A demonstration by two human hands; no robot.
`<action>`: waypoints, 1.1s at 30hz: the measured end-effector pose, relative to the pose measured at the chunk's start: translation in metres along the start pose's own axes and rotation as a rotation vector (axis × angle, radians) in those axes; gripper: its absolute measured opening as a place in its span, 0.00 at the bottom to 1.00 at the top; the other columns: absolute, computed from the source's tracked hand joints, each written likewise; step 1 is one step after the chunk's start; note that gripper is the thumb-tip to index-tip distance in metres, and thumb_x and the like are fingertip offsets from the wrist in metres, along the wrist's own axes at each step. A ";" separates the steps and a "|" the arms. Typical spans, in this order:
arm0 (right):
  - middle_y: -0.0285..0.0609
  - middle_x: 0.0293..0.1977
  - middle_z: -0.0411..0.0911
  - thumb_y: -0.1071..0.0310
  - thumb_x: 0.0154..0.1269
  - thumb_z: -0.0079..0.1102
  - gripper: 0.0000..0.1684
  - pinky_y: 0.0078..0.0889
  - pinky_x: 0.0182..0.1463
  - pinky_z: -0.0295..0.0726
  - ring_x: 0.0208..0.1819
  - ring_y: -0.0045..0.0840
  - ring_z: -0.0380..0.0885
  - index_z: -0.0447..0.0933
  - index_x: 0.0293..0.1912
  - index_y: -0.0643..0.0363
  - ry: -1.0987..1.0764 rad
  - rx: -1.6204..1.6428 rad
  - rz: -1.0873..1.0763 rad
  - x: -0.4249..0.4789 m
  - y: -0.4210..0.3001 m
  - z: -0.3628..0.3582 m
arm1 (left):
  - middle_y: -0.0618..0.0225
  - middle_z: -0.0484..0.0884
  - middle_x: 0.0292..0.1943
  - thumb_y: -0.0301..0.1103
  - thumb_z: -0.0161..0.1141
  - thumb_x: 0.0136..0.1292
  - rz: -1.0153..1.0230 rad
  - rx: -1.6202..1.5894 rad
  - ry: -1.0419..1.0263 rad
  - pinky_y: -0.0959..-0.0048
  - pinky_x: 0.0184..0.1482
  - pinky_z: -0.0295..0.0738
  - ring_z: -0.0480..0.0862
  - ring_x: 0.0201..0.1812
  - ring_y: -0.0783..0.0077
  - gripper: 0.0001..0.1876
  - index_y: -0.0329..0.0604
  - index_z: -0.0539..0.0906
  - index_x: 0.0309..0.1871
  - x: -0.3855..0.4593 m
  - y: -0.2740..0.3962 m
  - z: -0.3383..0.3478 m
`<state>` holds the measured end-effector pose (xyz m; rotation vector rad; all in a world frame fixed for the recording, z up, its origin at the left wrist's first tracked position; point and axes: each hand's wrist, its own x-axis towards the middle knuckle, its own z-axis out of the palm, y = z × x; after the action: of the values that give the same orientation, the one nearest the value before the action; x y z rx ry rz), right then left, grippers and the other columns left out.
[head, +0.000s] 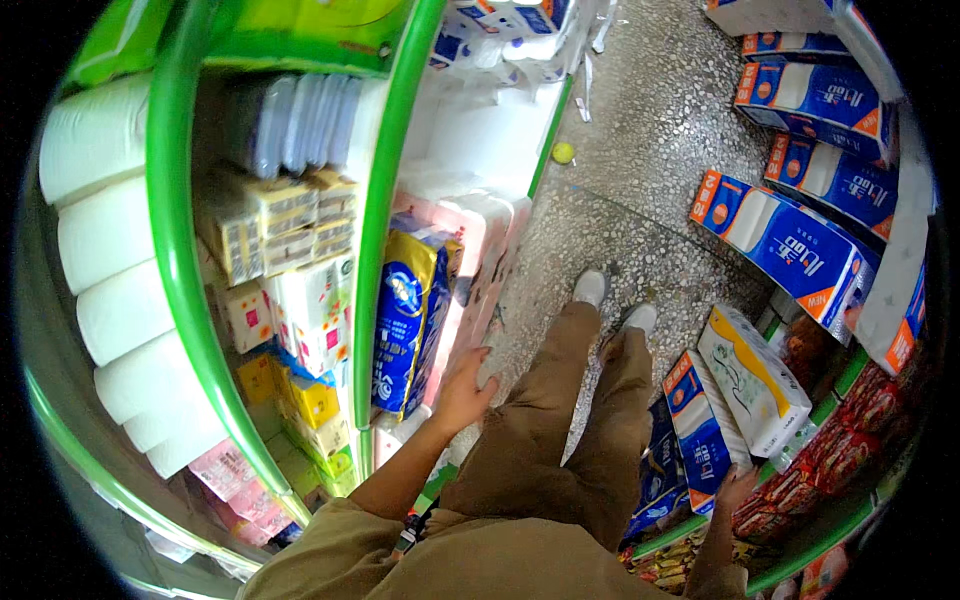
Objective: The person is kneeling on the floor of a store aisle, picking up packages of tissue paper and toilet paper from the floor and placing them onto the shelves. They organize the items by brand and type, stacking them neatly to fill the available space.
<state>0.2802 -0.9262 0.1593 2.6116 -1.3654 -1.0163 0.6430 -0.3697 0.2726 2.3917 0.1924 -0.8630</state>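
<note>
My left hand point(463, 391) is empty, fingers apart, over the aisle side of a low shelf. Closest to it are a blue and gold tissue pack point(411, 330) standing on end and pink-white wrapped paper packs point(491, 240). At the lower right, my right hand point(738, 486) is at the near end of a blue, white and orange tissue pack point(699, 435). Its fingers are small and partly hidden, so whether they grip the pack is unclear. Beside that pack leans a white and yellow tissue pack point(754, 382).
Green-edged shelves point(386, 195) line the left, holding white paper rolls point(112, 232) and boxed tissues point(311, 307). More blue tissue packs point(787, 244) jut from the right over red snack packets point(825, 457). A yellow-green ball point(562, 153) lies on the speckled floor point(652, 112).
</note>
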 end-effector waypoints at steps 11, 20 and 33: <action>0.61 0.75 0.50 0.63 0.72 0.57 0.44 0.49 0.78 0.52 0.76 0.53 0.50 0.47 0.76 0.68 -0.028 0.308 -0.286 -0.066 -0.077 -0.016 | 0.28 0.52 0.73 0.58 0.66 0.58 -0.106 0.604 0.523 0.43 0.75 0.47 0.54 0.73 0.30 0.56 0.23 0.50 0.75 0.018 -0.166 -0.018; 0.62 0.74 0.52 0.48 0.73 0.56 0.48 0.51 0.77 0.53 0.76 0.52 0.51 0.47 0.76 0.67 -0.164 0.365 -0.052 -0.214 -0.027 0.010 | 0.29 0.60 0.71 0.54 0.64 0.62 -0.104 0.344 0.662 0.49 0.75 0.52 0.61 0.72 0.34 0.50 0.22 0.56 0.73 0.009 -0.175 -0.030; 0.66 0.66 0.64 0.59 0.63 0.63 0.45 0.47 0.73 0.62 0.68 0.55 0.64 0.56 0.72 0.70 0.144 0.422 0.086 -0.257 0.016 0.027 | 0.27 0.63 0.69 0.59 0.49 0.74 -0.085 0.476 0.609 0.54 0.73 0.59 0.66 0.70 0.34 0.44 0.19 0.59 0.72 0.063 -0.251 -0.045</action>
<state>0.1499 -0.7378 0.2809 2.8017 -1.8021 -0.5631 0.6364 -0.1415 0.1416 3.0617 0.3568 -0.1918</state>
